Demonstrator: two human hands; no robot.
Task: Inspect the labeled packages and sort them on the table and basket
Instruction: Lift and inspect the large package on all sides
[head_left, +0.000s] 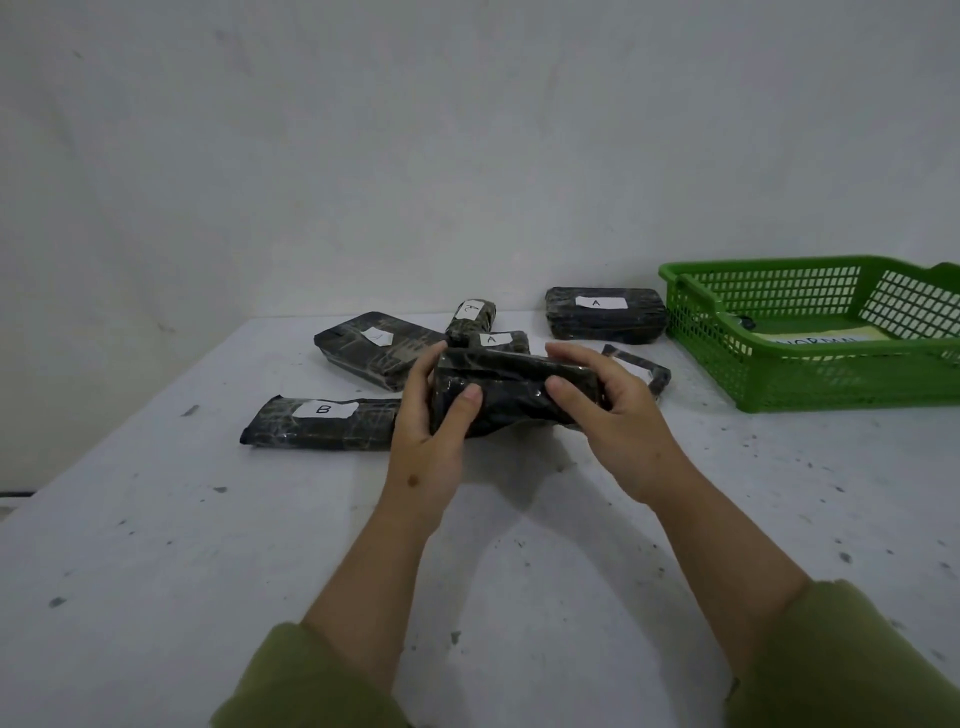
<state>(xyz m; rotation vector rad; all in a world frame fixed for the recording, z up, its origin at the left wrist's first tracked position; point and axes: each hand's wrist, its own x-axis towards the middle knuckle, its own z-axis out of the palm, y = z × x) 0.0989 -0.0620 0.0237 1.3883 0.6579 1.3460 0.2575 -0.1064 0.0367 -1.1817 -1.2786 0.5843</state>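
The step in hand looks like inspection: a black wrapped package (511, 392) is held up just above the white table (675, 545), in front of the loose cluster of others, and no label shows on the face turned toward the camera. The next move, as I judge it, calls for rotating the package until its label comes into view, then choosing between the table and the green basket (810, 364) at the right (a sheet inside it seems to read "NORMAL", though part of the word is hidden by the basket wall). The left hand (431, 431) grips the package's left end, thumb pressed on the near face and fingers wrapped behind. The right hand (618, 415) clasps the right end the same way, thumb in front, fingers curled over the top edge. Both forearms reach forward from green sleeves, wrists angled inward. On the table behind lie a package marked B (319, 422) and one marked A (605, 314), among others.
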